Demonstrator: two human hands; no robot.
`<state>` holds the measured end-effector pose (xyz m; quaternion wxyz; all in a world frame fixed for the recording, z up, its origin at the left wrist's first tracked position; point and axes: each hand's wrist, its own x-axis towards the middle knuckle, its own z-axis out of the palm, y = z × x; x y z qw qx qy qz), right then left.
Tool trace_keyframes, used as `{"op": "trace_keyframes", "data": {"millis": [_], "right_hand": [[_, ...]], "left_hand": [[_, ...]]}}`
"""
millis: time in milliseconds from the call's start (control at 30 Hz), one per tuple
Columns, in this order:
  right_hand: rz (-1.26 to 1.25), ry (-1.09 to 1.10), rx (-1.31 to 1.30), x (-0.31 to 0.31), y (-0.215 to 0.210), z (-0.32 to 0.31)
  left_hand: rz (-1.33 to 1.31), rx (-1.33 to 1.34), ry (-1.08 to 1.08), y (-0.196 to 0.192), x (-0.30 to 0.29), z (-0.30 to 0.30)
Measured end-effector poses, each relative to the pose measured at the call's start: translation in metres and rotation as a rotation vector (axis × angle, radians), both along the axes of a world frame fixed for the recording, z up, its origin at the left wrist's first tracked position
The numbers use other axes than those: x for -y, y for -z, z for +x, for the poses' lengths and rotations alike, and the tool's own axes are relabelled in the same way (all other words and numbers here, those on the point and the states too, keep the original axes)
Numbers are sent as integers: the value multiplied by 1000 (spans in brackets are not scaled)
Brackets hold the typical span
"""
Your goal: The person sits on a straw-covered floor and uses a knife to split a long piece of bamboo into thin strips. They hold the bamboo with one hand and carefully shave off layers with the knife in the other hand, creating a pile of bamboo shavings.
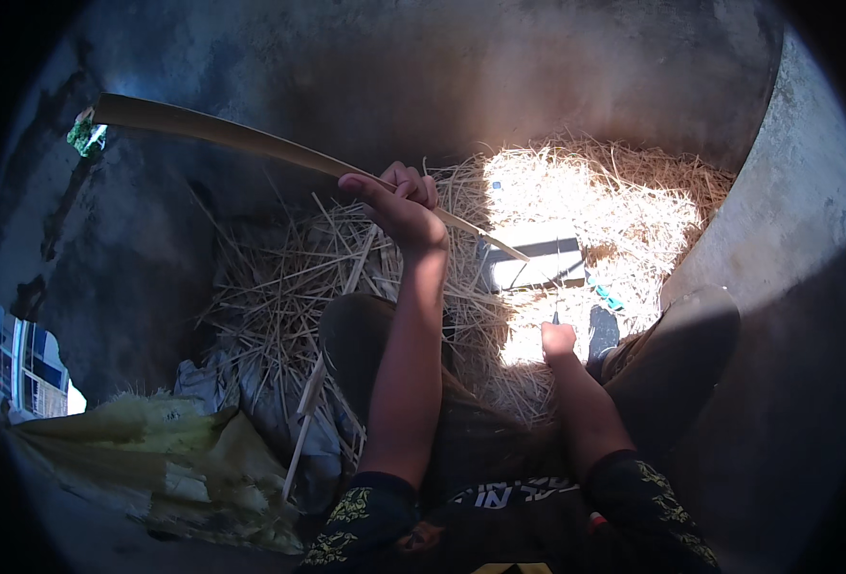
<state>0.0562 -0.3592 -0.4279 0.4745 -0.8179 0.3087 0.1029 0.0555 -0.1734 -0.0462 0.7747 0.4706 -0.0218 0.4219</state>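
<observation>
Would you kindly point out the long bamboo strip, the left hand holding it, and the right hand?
Bamboo strip (222, 134), head view: middle of its flat length.
Left hand (402, 203), head view: back of the hand, fingers curled round the strip.
Right hand (557, 339), head view: the closed fist.

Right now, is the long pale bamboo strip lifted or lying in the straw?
Lifted: the left hand grips the long pale bamboo strip mid-length, its far end raised above the straw.
</observation>
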Motion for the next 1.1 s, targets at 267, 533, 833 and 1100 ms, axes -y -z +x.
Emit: {"op": "trace_keyframes", "data": {"millis": [267,533,833,1100], "right_hand": [[551,-3,563,-18,-153,28],[526,-227,-144,-29,-58,1],[455,-15,741,-27,-167,38],[322,-123,-28,-32,-33,4]], "left_hand": [[4,11,91,-10,-12,5],[29,29,230,3,7,13],[77,12,209,4,-22,14],[110,-2,284,-3,-11,18]]}}
